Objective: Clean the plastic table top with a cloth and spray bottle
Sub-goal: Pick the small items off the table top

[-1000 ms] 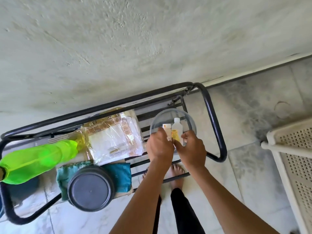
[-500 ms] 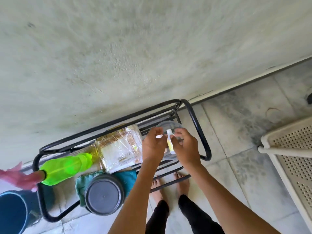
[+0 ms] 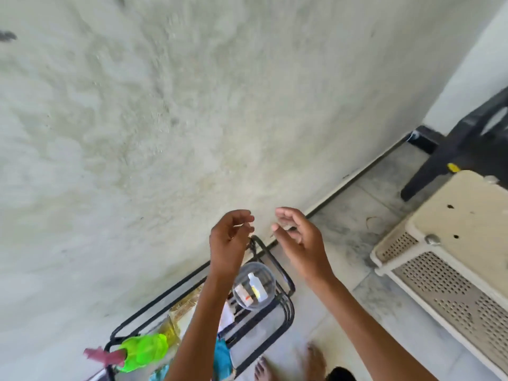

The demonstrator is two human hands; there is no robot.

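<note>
Both my hands are raised in front of the wall, apart from each other and above the black metal rack (image 3: 287, 309). My left hand (image 3: 231, 239) and my right hand (image 3: 299, 235) have loosely curled fingers and hold nothing that I can make out. The green spray bottle (image 3: 143, 350) with a pink trigger lies on the rack at the lower left. A teal cloth (image 3: 222, 357) shows on the rack, partly hidden by my left forearm. The cream plastic table (image 3: 467, 215) stands at the right, its top smudged with a few dark spots.
A clear round bowl (image 3: 254, 285) holding small bottles sits at the rack's right end. Plastic packets (image 3: 187, 306) lie beside it. A black plastic chair (image 3: 467, 144) stands behind the table. My bare feet (image 3: 313, 361) are on the grey tiled floor.
Both hands let go of the small bottles in the bowl and rose away from the rack. The view tilted up and right, bringing the table top and chair into sight.
</note>
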